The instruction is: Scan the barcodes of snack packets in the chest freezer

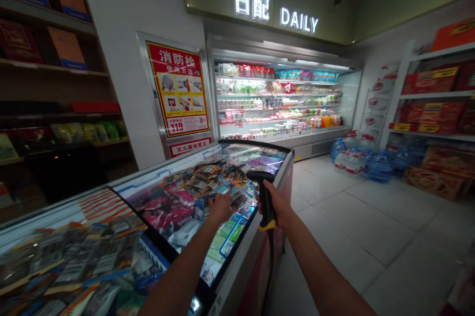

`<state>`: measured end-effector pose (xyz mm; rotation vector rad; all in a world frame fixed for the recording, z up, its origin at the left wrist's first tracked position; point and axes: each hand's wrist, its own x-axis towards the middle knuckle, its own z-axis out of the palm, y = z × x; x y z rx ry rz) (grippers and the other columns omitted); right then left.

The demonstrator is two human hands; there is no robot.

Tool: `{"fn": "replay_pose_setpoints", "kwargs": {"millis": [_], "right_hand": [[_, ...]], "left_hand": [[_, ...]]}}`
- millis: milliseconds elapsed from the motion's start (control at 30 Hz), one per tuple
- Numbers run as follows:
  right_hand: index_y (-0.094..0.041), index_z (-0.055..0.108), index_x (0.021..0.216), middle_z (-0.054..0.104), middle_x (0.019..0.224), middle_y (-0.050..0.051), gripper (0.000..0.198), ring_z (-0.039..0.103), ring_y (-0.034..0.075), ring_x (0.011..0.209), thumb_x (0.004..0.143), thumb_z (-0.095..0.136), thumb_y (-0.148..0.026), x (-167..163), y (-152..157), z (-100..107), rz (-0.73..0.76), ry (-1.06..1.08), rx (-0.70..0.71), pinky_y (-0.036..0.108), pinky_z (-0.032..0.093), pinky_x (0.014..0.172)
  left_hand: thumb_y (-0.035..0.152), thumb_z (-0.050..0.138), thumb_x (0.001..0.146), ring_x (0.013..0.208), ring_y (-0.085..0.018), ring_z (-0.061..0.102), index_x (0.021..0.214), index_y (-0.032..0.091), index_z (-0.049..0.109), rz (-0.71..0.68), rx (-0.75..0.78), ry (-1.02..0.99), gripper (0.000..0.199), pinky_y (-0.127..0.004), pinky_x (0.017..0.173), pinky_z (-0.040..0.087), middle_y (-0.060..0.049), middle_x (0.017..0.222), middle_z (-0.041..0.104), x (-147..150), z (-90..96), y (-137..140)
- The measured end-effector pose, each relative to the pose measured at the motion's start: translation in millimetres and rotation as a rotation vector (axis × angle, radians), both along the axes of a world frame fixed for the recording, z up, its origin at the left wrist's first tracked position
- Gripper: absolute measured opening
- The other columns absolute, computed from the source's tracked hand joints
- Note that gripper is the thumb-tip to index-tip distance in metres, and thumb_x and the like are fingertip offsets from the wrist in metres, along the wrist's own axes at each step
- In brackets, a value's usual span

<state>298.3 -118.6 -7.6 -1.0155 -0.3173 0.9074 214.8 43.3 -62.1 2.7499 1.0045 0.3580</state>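
A black-and-yellow handheld barcode scanner (267,207) is upright in my right hand (277,203), its head toward the left and a cable hanging from its handle. My right fingers wrap around the grip, beside the freezer's right edge. My left hand (221,208) is over the chest freezer (287,170), fingers curled and mostly turned away. Dark packets (208,175) with orange edges lie around and beyond that hand, and pink bags (172,204) are to its left. What the left fingers hold, if anything, is hidden.
More flat packets (96,251) fill the freezer's near left section, past a black divider (156,237). Across the tiled floor (337,217) stands a lit refrigerated display (278,96). Large water bottles (379,165) and cartons (434,177) are at the right, shelves at the left.
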Motion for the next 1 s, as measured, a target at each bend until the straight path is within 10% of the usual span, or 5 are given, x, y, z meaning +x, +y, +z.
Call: {"fn": "replay_pose_setpoints", "kwargs": {"millis": [300, 500, 1000], "right_hand": [[-0.016, 0.053, 0.078, 0.054, 0.05, -0.002, 0.029, 0.049, 0.009, 0.037, 0.077, 0.049, -0.044, -32.4, -0.6, 9.4, 0.068, -0.031, 0.034, 0.02, 0.04, 0.035], [-0.015, 0.053, 0.079, 0.054, 0.051, -0.002, 0.03, 0.049, 0.008, 0.038, 0.077, 0.049, -0.044, -54.0, 0.7, 17.6, 0.162, -0.034, 0.056, 0.019, 0.039, 0.035], [-0.015, 0.054, 0.077, 0.054, 0.05, -0.002, 0.03, 0.047, 0.008, 0.037, 0.078, 0.047, -0.044, -74.5, 0.9, 24.6, 0.251, -0.045, 0.048, 0.019, 0.037, 0.033]], "left_hand": [[0.017, 0.053, 0.074, 0.097, -0.019, 0.056, 0.097, 0.011, 0.058, 0.195, -0.368, -0.563, 0.025, -0.029, 0.083, 0.042, -0.011, 0.103, 0.061, -21.5, 7.4, 23.9], [0.002, 0.049, 0.071, 0.079, -0.013, 0.062, 0.111, 0.019, 0.05, 0.333, -0.803, -1.035, 0.044, -0.024, 0.066, 0.049, -0.006, 0.094, 0.064, -51.5, 15.4, 30.2], [-0.001, 0.048, 0.063, 0.082, -0.014, 0.061, 0.105, 0.013, 0.054, 0.391, -0.696, -0.993, 0.045, -0.019, 0.061, 0.045, -0.009, 0.103, 0.063, -65.2, -1.5, 46.4]]}}
